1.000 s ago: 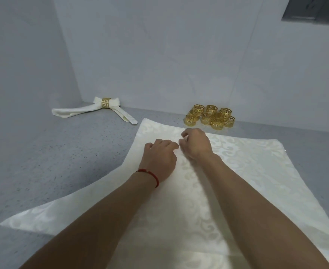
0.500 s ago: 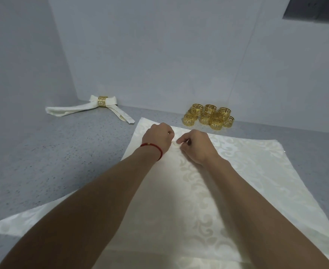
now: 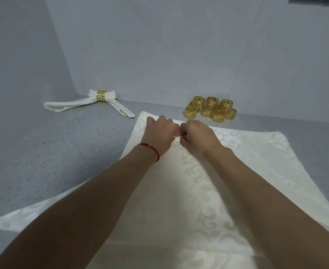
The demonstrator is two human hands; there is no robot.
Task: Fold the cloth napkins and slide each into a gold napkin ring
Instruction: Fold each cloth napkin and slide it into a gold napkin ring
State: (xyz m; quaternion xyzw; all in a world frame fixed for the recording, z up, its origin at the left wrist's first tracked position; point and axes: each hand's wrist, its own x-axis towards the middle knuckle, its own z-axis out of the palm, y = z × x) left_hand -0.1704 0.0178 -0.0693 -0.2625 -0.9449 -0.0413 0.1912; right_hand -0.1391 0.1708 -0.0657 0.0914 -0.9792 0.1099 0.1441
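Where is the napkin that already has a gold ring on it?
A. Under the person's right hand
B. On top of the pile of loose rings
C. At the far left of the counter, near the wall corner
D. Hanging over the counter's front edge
C: the finished napkin lies far left by the wall corner, its gold ring around the middle, apart from the loose rings.

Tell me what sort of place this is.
Probably a plain napkin-prep station, not a dining room: a bare speckled grey counter boxed in by blank grey walls, a pile of gold napkin rings, and one finished ringed napkin set aside in the corner.
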